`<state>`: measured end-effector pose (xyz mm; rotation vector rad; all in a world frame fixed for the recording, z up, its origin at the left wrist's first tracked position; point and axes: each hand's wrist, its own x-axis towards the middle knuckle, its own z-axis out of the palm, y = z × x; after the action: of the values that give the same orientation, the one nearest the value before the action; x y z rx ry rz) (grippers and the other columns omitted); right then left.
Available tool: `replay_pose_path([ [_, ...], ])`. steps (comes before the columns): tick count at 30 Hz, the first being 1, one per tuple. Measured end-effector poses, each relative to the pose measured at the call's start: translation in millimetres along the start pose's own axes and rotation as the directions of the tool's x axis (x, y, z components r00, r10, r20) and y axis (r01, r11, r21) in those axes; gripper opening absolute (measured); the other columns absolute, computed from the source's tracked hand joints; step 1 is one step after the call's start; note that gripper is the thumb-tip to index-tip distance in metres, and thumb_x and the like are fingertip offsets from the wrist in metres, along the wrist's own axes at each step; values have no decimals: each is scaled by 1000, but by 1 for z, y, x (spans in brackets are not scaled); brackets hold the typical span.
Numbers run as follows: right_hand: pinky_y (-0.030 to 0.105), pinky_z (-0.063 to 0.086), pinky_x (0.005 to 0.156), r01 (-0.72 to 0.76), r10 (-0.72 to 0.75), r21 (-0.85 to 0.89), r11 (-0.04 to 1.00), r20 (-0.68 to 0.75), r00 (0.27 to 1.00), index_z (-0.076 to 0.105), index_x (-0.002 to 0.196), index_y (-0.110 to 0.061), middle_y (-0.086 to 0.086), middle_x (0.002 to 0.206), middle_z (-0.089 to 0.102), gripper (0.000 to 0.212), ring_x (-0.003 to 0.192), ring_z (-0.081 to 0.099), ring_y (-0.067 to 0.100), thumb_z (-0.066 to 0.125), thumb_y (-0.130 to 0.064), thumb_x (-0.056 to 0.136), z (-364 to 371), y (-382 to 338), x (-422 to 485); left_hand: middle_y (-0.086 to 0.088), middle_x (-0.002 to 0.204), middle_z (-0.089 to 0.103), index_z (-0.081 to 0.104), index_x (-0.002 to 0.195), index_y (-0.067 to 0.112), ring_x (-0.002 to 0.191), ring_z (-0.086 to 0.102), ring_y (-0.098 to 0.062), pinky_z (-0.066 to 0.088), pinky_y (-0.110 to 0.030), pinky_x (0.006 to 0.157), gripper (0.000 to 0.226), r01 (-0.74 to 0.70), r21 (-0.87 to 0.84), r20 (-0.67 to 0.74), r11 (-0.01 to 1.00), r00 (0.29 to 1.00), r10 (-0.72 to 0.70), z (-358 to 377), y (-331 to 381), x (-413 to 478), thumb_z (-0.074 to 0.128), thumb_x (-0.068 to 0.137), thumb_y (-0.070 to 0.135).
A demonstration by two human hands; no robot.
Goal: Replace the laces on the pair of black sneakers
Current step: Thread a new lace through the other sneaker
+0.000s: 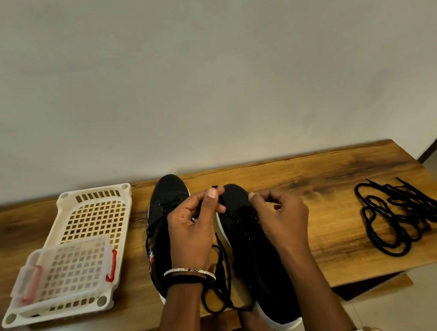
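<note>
Lace (220,268): looked limp, light; stiff tip was best hold.
Left grip (192,229): pinched lace tip.
Right grip (281,212): curled; couldn't tell on what.

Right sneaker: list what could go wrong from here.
1. The right sneaker has its heel past the table edge; a hard tug by the left hand on the lace might pull it off.
2. The lace's slack loops over that edge and could snag or knot.
3. The loose laces look identical, so old and new might get mixed.
</note>
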<state>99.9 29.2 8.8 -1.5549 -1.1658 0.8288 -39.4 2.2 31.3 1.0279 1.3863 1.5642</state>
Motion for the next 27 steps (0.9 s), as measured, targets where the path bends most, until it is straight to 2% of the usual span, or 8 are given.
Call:
replay_pose_path([
  [2, 26, 55, 70, 58, -88, 173, 983, 172, 981, 77, 82, -17, -4, 78, 74, 14, 78, 70, 9, 70, -20, 93, 1, -12, -3, 1, 91, 77, 77, 97, 13, 98, 71, -11, 52, -31, 93, 16, 34, -24, 5, 999, 999, -34, 1, 0, -1, 67, 91, 24],
  [5, 19, 50, 72, 59, -200, 284, 957, 498, 844, 78, 95, -9, 3, 90, 76, 15, 87, 69, 10, 63, -10, 97, 3, -20, -10, -2, 98, 73, 80, 93, 22, 96, 70, -16, 55, -33, 85, 12, -8, 38, -26, 999, 1000, 9, 1, -4, 1, 73, 86, 28],
  [8, 29, 55, 86, 4, -246, 358, 934, 634, 733, 74, 103, 0, 14, 101, 75, 15, 101, 70, 25, 62, -5, 97, 3, -20, -12, -1, 101, 69, 81, 87, 27, 97, 67, -13, 54, -31, 82, 8, -27, 104, -42, 994, 999, 31, -2, -6, 3, 74, 83, 31],
  [14, 34, 54, 93, -253, -133, 452, 855, 664, 735, 67, 101, -3, 18, 100, 70, 12, 100, 67, 25, 71, -8, 91, -6, -20, -10, -4, 108, 74, 81, 87, 26, 87, 69, -10, 53, -34, 87, 8, 157, -79, -48, 984, 986, -162, -4, -4, 5, 74, 85, 25],
  [18, 39, 56, 91, -159, -119, 353, 922, 649, 752, 69, 108, -8, 15, 102, 69, 21, 99, 68, 29, 77, -15, 89, 3, -16, -10, -15, 96, 71, 78, 99, 10, 42, 46, -1, 35, -12, 38, 16, 274, -168, 36, 947, 962, -272, 0, 2, 1, 67, 90, 19],
  [21, 28, 53, 76, -81, -178, 336, 938, 670, 720, 74, 88, -11, 10, 82, 69, 11, 80, 65, 17, 67, -13, 96, 2, -19, -13, -7, 94, 74, 79, 90, 15, 52, 55, -1, 41, -9, 46, 10, 201, -143, 22, 969, 980, -200, 4, 1, 0, 70, 87, 18],
  [25, 24, 49, 72, -265, -91, 442, 857, 635, 767, 72, 85, -6, 6, 74, 63, 22, 73, 61, 15, 64, -24, 96, -7, -19, -8, 0, 78, 73, 79, 83, 21, 59, 57, -7, 49, -27, 61, 12, 141, -15, -241, 990, 960, -140, -1, -15, 6, 74, 84, 32],
  [27, 24, 46, 65, -357, -23, 490, 795, 614, 789, 68, 76, -8, 3, 62, 52, 27, 65, 52, 18, 66, -29, 92, -18, -17, -2, 3, 83, 74, 77, 82, 21, 70, 64, -5, 53, -19, 69, 10, 102, 120, -346, 988, 936, -55, -2, -18, 6, 73, 86, 30],
])
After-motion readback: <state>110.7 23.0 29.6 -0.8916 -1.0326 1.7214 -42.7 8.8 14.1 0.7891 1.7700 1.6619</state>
